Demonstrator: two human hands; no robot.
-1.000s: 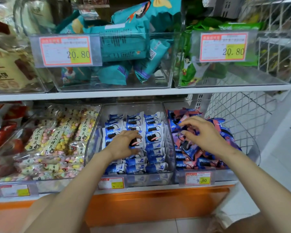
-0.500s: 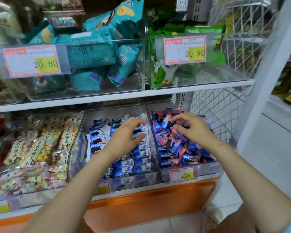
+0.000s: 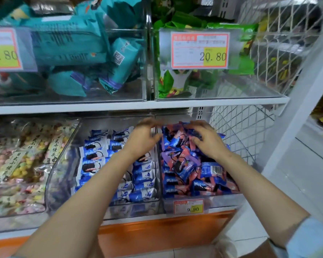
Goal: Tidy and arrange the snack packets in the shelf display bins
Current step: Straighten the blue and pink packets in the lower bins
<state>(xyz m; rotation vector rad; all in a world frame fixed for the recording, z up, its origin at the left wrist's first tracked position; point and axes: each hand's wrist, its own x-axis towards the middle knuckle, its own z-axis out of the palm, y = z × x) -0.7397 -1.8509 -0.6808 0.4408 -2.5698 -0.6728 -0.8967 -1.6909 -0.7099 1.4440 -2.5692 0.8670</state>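
Small blue-and-white cookie packets [image 3: 93, 155] lie in rows in the clear middle bin [image 3: 60, 179] on the lower shelf. The clear right bin [image 3: 222, 202] holds a loose heap of pink, purple and blue packets [image 3: 179, 164]. My left hand [image 3: 144, 138] hovers over the divider between the two bins, fingers loosely curved toward the right bin, holding nothing that I can see. My right hand [image 3: 207, 140] is on the heap at the back of the right bin, with fingers and thumb curled round a dark blue packet [image 3: 196, 135]. Both hands are motion-blurred.
The left bin holds clear bags of coloured balls [image 3: 22, 161]. Above the shelf board [image 3: 138, 105], upper bins hold teal packets [image 3: 73, 43] and green packets [image 3: 175, 84]. A wire mesh panel [image 3: 237, 131] and a white upright [image 3: 296, 118] close the right side. A 9.90 price label [image 3: 188, 206] is on the right bin.
My left hand has lifted off the blue-and-white packets and moved up and right to the divider. My right hand has shifted toward the back of the right bin. The view has swung right.
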